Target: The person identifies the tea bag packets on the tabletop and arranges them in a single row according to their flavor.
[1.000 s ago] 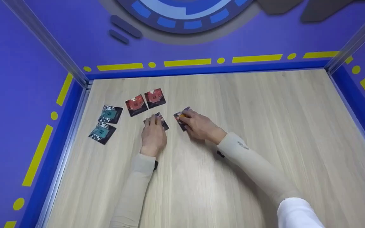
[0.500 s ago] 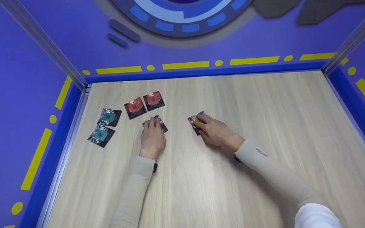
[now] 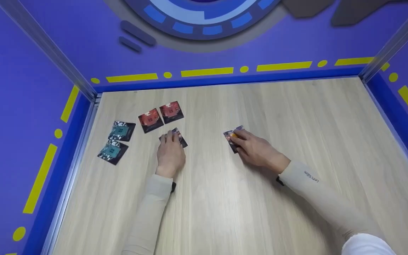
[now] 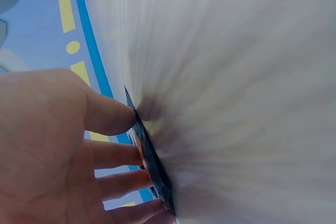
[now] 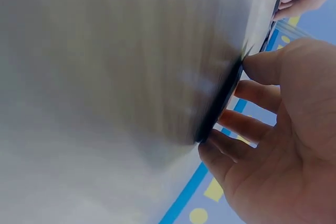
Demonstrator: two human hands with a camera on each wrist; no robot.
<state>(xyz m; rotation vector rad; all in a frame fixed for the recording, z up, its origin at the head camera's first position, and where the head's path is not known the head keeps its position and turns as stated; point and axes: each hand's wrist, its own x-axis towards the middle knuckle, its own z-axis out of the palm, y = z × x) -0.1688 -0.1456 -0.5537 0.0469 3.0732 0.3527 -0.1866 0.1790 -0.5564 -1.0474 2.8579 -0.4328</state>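
In the head view my left hand (image 3: 171,156) rests its extended fingers on a small, flat, dark square packet (image 3: 182,141), lying on the table. In the left wrist view my thumb touches one edge of that packet (image 4: 152,163), and the fingertips meet it further along. To the right, my right hand (image 3: 259,148) holds a similar packet (image 3: 230,141), with an orange patch partly under the fingers. The right wrist view shows this dark packet (image 5: 220,100) low over the table, with my thumb at one edge and little finger at the opposite edge.
Two red-and-black packets (image 3: 151,120) lie side by side behind my left hand. Two teal-and-black packets (image 3: 112,152) lie further left, touching or slightly overlapping. Blue panels (image 3: 204,56) wall the wooden table (image 3: 296,117) at the back and both sides.
My right hand has moved to the right with its packet, widening the gap between the two hands. The left hand and its packet stay in place, as do the red and teal packets.
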